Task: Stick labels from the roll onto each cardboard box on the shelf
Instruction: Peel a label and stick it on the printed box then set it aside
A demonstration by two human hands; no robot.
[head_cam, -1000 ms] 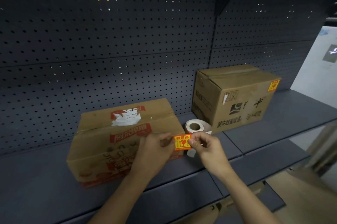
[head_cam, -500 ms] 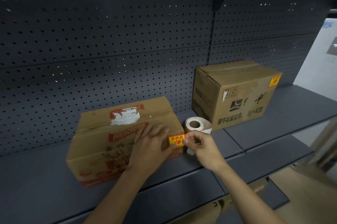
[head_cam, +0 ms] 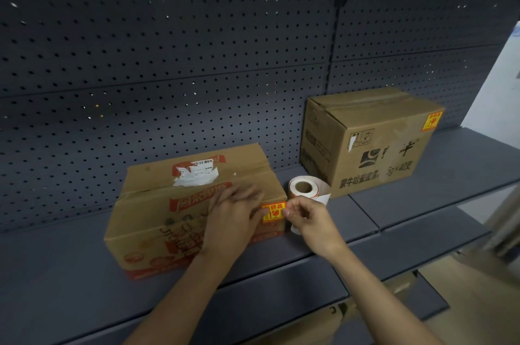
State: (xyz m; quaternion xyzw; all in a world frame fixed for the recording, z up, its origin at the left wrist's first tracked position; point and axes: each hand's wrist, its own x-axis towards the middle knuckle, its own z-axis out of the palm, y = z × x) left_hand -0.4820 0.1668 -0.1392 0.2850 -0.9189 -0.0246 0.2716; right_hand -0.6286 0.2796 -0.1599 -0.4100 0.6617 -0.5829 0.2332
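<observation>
Both hands [head_cam: 236, 221] now flatten label [head_cam: 274, 212] onto box [head_cam: 157, 221].

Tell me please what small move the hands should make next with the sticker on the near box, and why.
Probably the left hand should smooth the yellow and red label flat while the right hand lets go of its right edge. The label already lies at the upper right corner of the near cardboard box, with the right fingertips pinching its edge.

Head camera, close, angled forward-down at shelf [head_cam: 422, 193].
</observation>
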